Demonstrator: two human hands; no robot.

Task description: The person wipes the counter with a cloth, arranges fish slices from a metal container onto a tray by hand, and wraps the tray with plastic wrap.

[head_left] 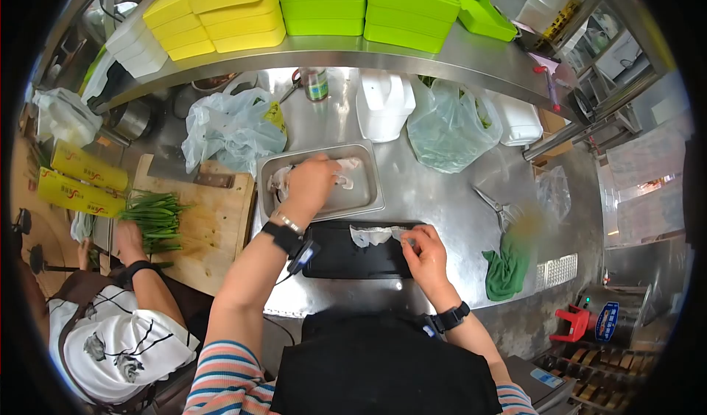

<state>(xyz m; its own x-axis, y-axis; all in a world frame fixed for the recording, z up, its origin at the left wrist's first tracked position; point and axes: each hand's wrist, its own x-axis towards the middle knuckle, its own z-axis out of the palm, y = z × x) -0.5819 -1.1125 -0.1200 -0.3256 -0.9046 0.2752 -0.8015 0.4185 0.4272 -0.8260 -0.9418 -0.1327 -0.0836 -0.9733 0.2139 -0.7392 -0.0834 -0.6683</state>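
Observation:
My left hand (313, 183) reaches down into a shallow steel pan (357, 207), fingers curled together. Thin, pale, wet-looking pieces (346, 173) lie on the pan's bottom around it; what the fingertips hold is hidden. In front of the pan is a black rectangular tray (339, 259). A whitish, translucent strip (372, 235) lies along its far edge. At the strip's right end, my right hand (427, 257) has thumb and fingers pinched on it, above the tray's right side.
To the left, a co-worker's hand (131, 242) rests by green chives (158, 220) on a wooden board (213, 245), with a cleaver (173, 170) behind. Plastic bags (232, 128) and a white jug (384, 106) stand behind the pan. Scissors (497, 207) and a green cloth (507, 271) lie right.

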